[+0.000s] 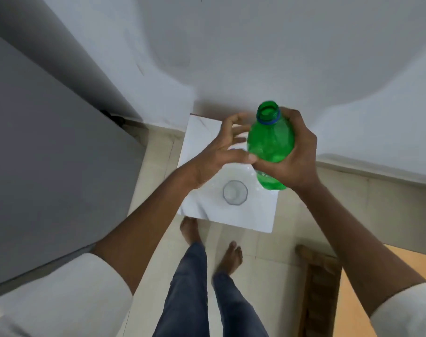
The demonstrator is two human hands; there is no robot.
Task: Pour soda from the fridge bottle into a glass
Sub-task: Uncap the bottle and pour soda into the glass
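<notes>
Bottle (270, 142): green, cap off, neck w/ blue ring pointing up; wrapped at mid-body by your right hand (294, 156).
Left hand (221, 152): fingers spread, nothing visibly held, thumb just touching bottle's left side.
Glass (235, 192): empty, upright on white tabletop (255, 215), near side, below bottle.
Pour tip: bring mouth over rim, tilt slowly, steady w/ left hand; fizz may overflow.

Open room above the glass, hands crowding the far side

The glass (235, 192) stands alone on the white table (255, 215), bare top all around it; the bottle (270, 142) and both hands hang above its far side, and a grey cabinet (49, 154) walls off the left.
</notes>
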